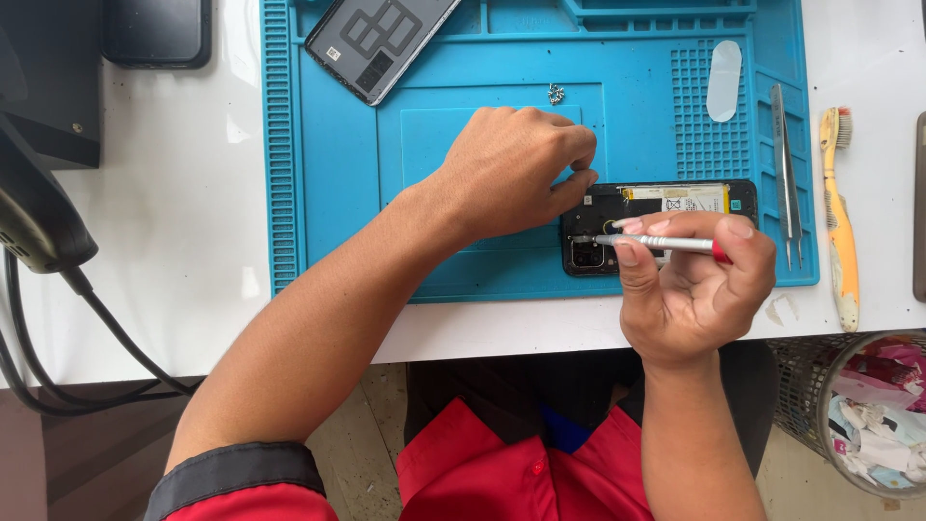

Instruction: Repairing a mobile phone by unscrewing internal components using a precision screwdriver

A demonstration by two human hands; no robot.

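Now opened phone (675, 207) lies under left hand (511, 169) fingers pinched together, right hand (694, 280) fingers clamped on screwdriver (666, 244).

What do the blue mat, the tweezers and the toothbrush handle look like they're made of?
Blue mat: probably silicone or rubber, matte, with moulded ridges and compartments. Tweezers: metal, judging by the silvery sheen. Toothbrush: likely plastic, yellowish and worn.

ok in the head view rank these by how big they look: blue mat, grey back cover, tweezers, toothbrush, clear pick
1. blue mat
2. grey back cover, partly cut off by the frame's top edge
3. toothbrush and tweezers: similar length, the brush looks a bit longer and thicker, too close to rank
4. clear pick
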